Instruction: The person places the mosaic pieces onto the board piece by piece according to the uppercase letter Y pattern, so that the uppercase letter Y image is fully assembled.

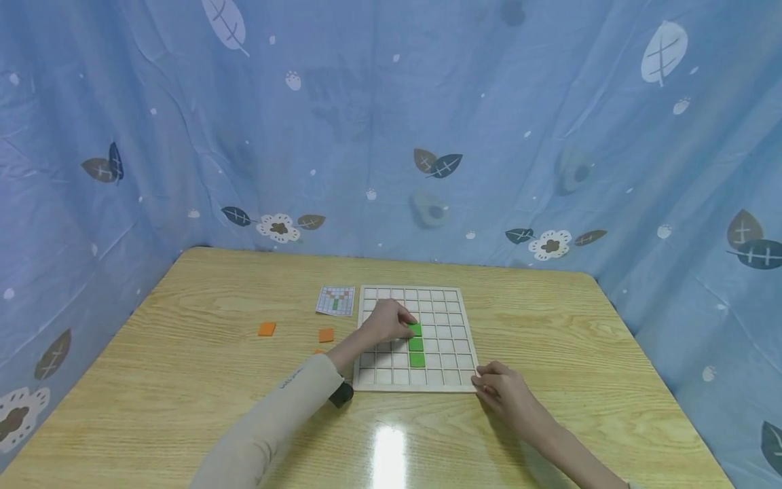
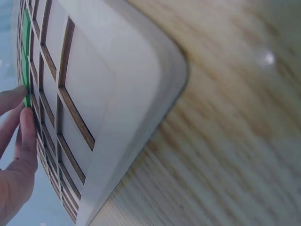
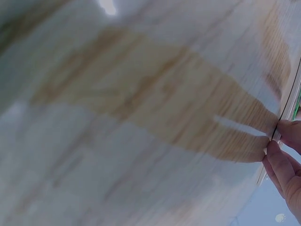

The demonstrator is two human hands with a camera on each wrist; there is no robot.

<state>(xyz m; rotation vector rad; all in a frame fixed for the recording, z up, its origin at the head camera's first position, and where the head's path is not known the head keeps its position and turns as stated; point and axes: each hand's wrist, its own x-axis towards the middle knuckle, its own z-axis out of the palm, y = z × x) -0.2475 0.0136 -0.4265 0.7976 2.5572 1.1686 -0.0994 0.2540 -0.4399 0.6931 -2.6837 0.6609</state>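
A white grid board (image 1: 449, 380) with raised lines between its square cells lies on the table. Three green square tiles sit in one column near its middle; the lowest green tile (image 1: 417, 360) lies in its cell. My left hand (image 1: 386, 322) reaches over the board from the left and pinches the uppermost green tile (image 1: 415, 329) between thumb and finger. The left wrist view shows those fingertips against the green edge. At the board's near right corner, my right hand (image 1: 504, 388) grips the rim between thumb and fingers, as the right wrist view also shows.
Left of the board lie orange tiles, one farther out (image 1: 266, 329) and another nearer (image 1: 326, 335); a third is partly hidden by the left sleeve. A small printed pattern card (image 1: 335, 301) lies beside the board's far left corner. A blue curtain (image 1: 366, 136) surrounds the wooden table (image 1: 537, 319).
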